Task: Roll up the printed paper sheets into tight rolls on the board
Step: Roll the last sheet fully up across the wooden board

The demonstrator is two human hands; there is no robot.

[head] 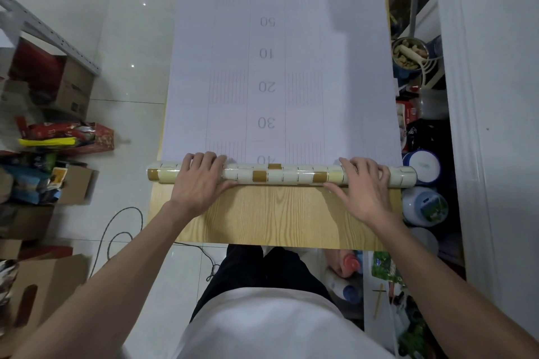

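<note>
A wide sheet (344,73) lies flat on the wooden board (280,213), white side up, printed with upside-down numbers and fine ruled lines. Its near end is wound into a roll (280,174) with a cream and gold tile pattern outside, lying crosswise and overhanging the board's left edge. My left hand (201,181) lies over the roll's left part, fingers curved over its top, thumb on the near side. My right hand (361,183) lies over the right part the same way.
The board's near strip is bare wood. White tiled floor lies to the left, with cardboard boxes (73,90), snack packets and a dark cable (116,236). On the right stand jars, bottles (423,204) and a metal shelf frame against a white wall.
</note>
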